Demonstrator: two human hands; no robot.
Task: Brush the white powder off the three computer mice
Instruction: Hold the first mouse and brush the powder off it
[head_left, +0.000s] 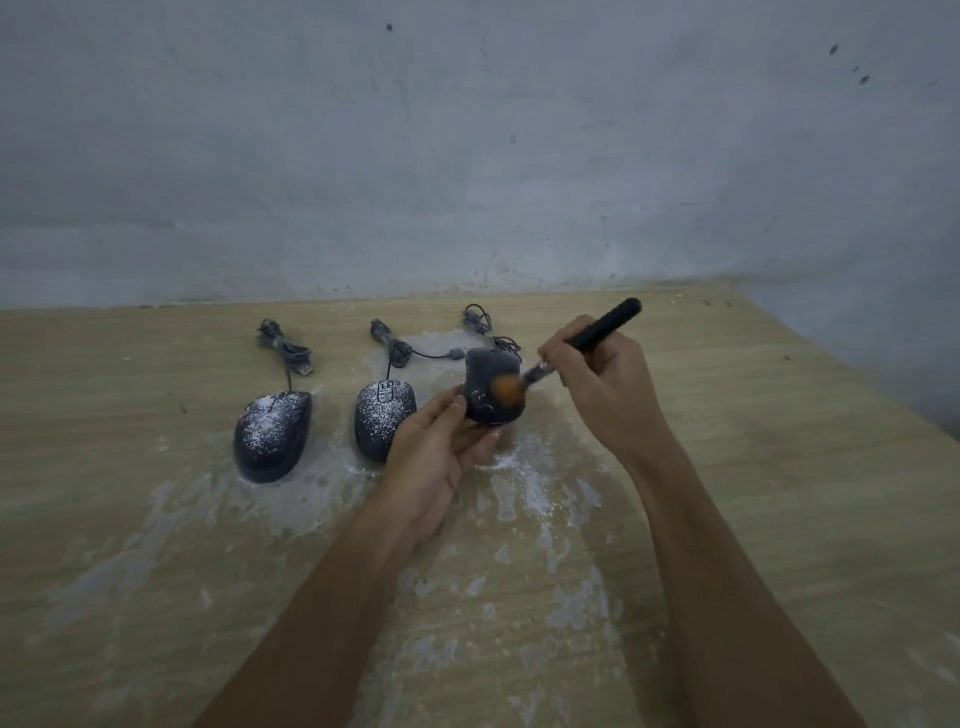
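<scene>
Three dark wired mice are in view. The left mouse (272, 435) and the middle mouse (382, 418) lie on the wooden table (779, 493), both speckled with white powder. My left hand (441, 452) holds the third mouse (488, 387) lifted and tilted above the table; only faint powder shows on it. My right hand (605, 384) grips a black-handled brush (597, 330), and its orange bristles (506, 391) touch the held mouse's top.
White powder (524, 478) is smeared over the table below the hands and around the mice. Bundled cables (283, 345) lie behind each mouse near the grey wall (467, 156). The table's right edge runs diagonally at far right.
</scene>
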